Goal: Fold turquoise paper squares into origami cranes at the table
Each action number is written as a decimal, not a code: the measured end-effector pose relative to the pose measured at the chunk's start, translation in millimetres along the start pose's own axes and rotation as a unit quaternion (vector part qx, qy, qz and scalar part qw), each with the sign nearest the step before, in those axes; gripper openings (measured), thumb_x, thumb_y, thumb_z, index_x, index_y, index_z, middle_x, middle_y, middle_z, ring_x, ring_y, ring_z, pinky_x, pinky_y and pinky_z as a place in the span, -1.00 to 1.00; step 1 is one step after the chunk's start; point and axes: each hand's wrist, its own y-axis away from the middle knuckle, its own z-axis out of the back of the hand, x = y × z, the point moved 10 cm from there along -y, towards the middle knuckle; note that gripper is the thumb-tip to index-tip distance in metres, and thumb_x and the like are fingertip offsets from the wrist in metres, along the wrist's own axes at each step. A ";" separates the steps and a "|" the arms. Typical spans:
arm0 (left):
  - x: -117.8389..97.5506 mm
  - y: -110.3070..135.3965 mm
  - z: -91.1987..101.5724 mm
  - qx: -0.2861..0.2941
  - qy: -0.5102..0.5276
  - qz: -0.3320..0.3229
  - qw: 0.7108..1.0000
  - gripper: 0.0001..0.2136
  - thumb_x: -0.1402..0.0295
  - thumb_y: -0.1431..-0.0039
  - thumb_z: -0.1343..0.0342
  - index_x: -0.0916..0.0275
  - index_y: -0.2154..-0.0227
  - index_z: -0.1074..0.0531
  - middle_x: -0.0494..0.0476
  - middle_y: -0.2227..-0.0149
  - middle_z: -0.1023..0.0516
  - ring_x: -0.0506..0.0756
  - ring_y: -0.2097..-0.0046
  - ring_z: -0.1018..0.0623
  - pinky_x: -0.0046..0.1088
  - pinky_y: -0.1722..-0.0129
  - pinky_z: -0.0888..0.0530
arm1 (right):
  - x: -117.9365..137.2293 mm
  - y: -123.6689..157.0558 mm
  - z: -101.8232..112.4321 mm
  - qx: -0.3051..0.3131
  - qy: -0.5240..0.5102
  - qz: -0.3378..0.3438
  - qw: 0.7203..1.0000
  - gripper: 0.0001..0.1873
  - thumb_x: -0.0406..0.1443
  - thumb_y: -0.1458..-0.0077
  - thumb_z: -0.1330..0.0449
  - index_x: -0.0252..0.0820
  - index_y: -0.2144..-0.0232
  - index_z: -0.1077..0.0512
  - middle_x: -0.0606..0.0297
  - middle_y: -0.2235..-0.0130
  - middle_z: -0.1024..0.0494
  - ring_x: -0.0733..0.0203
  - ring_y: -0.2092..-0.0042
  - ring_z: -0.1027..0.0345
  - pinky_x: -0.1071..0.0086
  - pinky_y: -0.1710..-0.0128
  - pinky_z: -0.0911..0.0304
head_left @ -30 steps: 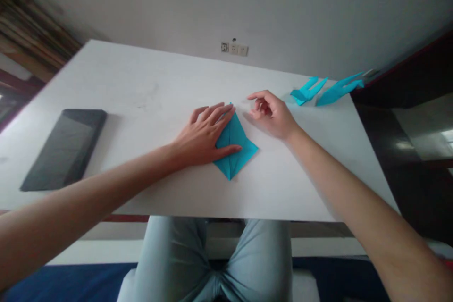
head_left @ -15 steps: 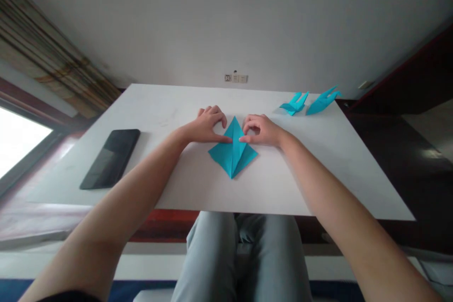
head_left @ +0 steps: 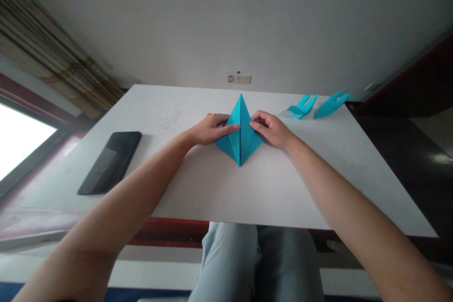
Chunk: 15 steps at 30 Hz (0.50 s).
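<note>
A blue sheet of origami paper (head_left: 240, 147), folded into a kite-like diamond with a crease down its middle, is held between my hands above the white table (head_left: 198, 184). My left hand (head_left: 211, 129) pinches its left edge, the thumb lying across the front near the centre line and the fingers behind. On the other side my right hand (head_left: 272, 128) grips the right edge between thumb and fingers. The paper's upper point rises above both hands, and its lower point faces me.
Two folded blue paper cranes, one smaller (head_left: 302, 107) and one longer (head_left: 331, 104), stand at the table's back right. A black phone (head_left: 110, 163) lies on the left. Behind the table is a wall with sockets (head_left: 239, 79); a curtain (head_left: 53, 42) hangs at left.
The paper has been raised and tilted up from lying on the table. My right hand has moved from near the centre line to the right edge. The view has shifted slightly.
</note>
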 end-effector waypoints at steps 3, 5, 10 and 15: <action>0.2 -0.4 -6.0 -0.017 0.104 0.013 0.994 -0.30 -0.41 -0.19 -0.47 0.21 0.11 -0.64 0.18 0.14 -0.78 0.20 0.13 -0.65 -0.28 0.14 -0.61 | -1.8 2.7 -2.5 0.014 -0.040 -0.001 0.999 -0.58 0.11 -0.37 -0.43 -0.01 0.16 -0.44 0.44 0.35 -0.48 0.21 0.34 -0.25 0.28 0.29 -0.16; 2.1 -0.9 -6.0 -0.041 0.137 0.025 0.989 -0.29 -0.38 -0.15 -0.53 0.22 0.08 -0.65 0.22 0.09 -0.82 0.22 0.11 -0.70 -0.26 0.12 -0.67 | -4.3 5.6 -6.3 0.039 -0.070 -0.014 0.997 -0.52 0.11 -0.35 -0.48 0.04 0.04 -0.38 0.51 0.38 -0.49 0.22 0.38 -0.26 0.30 0.33 -0.15; 3.7 -1.1 -8.7 -0.055 0.203 0.037 0.977 -0.25 -0.30 -0.12 -0.62 0.25 -0.07 -0.66 0.32 -0.08 -0.86 0.34 -0.04 -0.81 -0.17 -0.02 -0.78 | -1.1 9.4 -6.2 0.036 -0.087 -0.018 0.995 -0.36 0.10 -0.27 -0.58 0.09 -0.08 -0.31 0.51 0.33 -0.60 0.18 0.35 -0.44 0.30 0.28 -0.29; 3.9 -1.6 -11.6 -0.059 0.225 0.023 0.972 -0.25 -0.22 -0.12 -0.67 0.27 -0.12 -0.67 0.33 -0.11 -0.86 0.40 -0.10 -0.82 -0.10 -0.10 -0.79 | 6.9 11.8 -11.1 0.027 -0.140 -0.030 0.989 -0.20 0.11 -0.20 -0.64 0.18 -0.24 -0.31 0.50 0.25 -0.64 0.15 0.31 -0.49 0.27 0.24 -0.40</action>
